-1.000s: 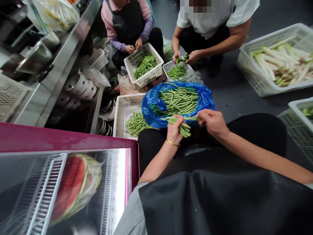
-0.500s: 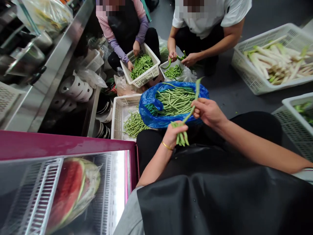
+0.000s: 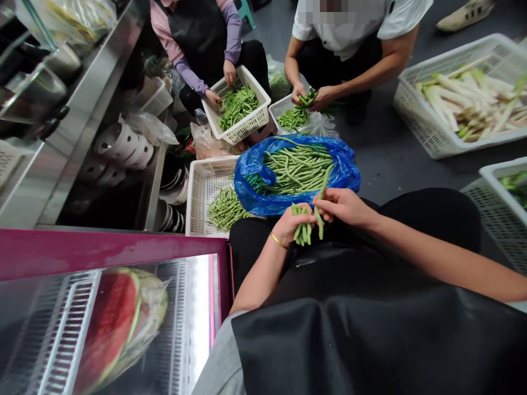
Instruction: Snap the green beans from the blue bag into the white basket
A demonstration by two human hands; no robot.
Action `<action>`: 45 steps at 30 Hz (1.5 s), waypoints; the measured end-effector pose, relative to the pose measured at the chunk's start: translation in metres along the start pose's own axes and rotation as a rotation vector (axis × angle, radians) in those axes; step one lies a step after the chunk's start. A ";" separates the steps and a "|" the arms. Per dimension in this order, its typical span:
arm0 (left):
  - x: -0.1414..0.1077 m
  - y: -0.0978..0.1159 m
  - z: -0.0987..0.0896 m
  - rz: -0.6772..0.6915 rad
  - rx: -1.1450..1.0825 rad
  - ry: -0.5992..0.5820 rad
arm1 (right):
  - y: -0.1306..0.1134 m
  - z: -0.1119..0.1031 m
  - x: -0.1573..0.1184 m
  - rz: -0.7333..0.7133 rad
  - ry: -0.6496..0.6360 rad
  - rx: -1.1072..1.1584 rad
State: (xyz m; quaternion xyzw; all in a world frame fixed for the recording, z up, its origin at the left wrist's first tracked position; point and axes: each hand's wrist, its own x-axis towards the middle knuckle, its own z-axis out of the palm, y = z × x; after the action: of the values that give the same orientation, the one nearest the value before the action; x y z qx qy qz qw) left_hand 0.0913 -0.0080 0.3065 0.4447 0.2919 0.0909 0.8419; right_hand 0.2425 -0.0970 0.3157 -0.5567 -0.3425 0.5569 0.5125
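My left hand [image 3: 290, 224] is closed around a small bunch of green bean pieces [image 3: 302, 232], whose ends stick out below the fingers. Close beside it, my right hand [image 3: 340, 206] pinches one long green bean [image 3: 323, 186]; its lower end hangs next to the bunch. Just beyond my hands lies a blue plastic bag [image 3: 252, 202], spread wide and full of whole long beans [image 3: 298, 169]. To its left, a white basket [image 3: 197, 189] holds short bean pieces [image 3: 226, 208].
Two people crouch opposite, handling green vegetables over white baskets [image 3: 251, 129]. Baskets with pale stalks [image 3: 465, 104] and greens [image 3: 516, 184] stand at right. At left are a steel counter [image 3: 88, 104] and a glass-topped fridge with a purple edge [image 3: 123, 244] and cut watermelon [image 3: 111, 318] inside.
My right hand has come down toward my left, lowering the long bean, which now hangs beside the bunch. The view has shifted slightly. The person in white has brought their hands closer together.
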 end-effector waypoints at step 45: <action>-0.017 0.037 0.002 0.164 0.291 -0.235 | -0.038 0.024 -0.022 -0.199 -0.185 0.261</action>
State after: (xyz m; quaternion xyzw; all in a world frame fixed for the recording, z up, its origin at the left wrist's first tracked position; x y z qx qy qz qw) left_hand 0.0827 0.0052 0.3438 0.5914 0.1644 0.0637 0.7869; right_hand 0.2233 -0.1045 0.3610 -0.3953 -0.3661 0.5920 0.5993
